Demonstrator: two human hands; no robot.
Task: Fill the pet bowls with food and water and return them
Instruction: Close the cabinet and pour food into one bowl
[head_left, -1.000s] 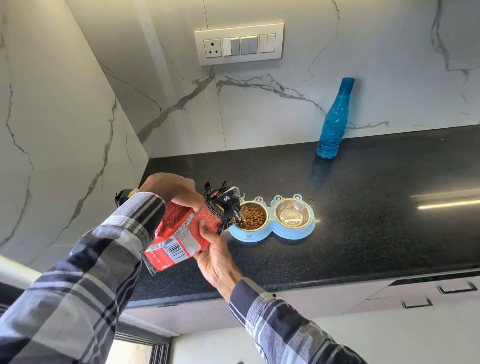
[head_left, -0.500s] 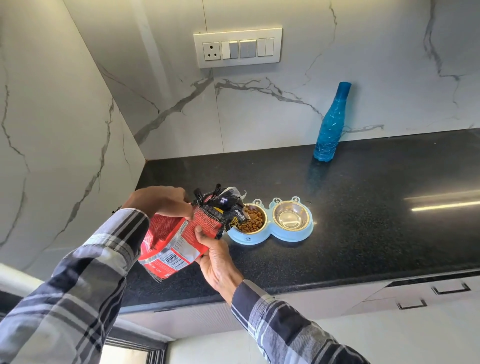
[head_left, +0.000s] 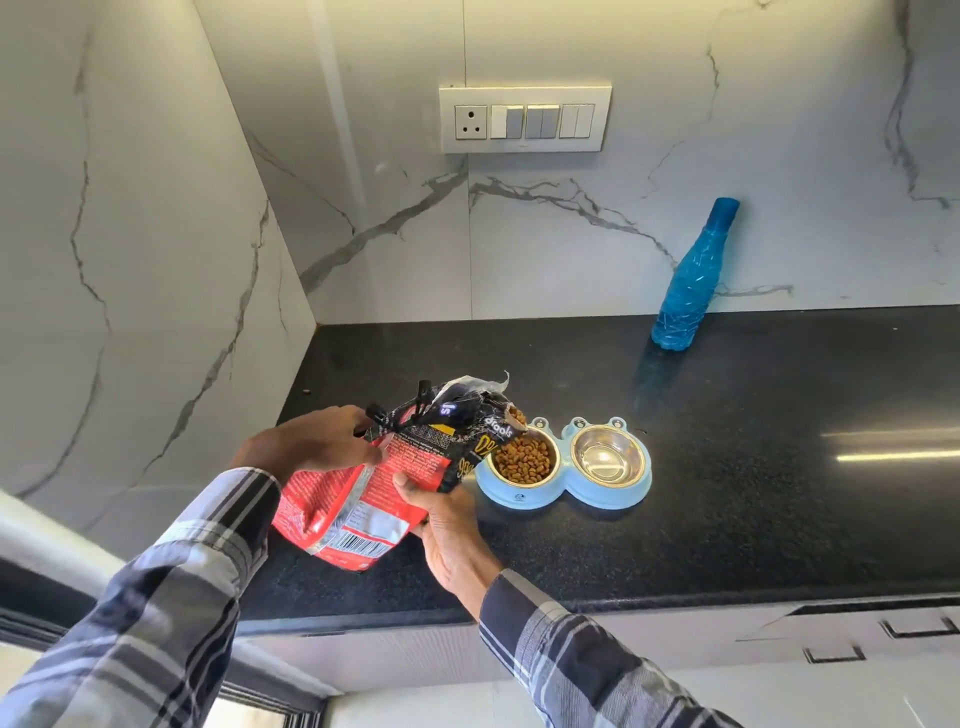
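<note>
On the black countertop (head_left: 727, 519), your left hand (head_left: 311, 447) and right hand (head_left: 447, 525) grasp the kibble bag (head_left: 363, 499), now lowered; the kibble-filled bowl (head_left: 524, 460) suggests water comes next.

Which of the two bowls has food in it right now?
The left bowl, nearest the bag, holds brown kibble; the right bowl is bare steel.

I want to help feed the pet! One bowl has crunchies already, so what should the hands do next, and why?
Probably tip the food bag back upright and set it down. The left bowl already looks well filled with kibble, and both the left hand and right hand are busy holding the bag. The right bowl is empty, and the blue bottle waits by the wall.
</note>
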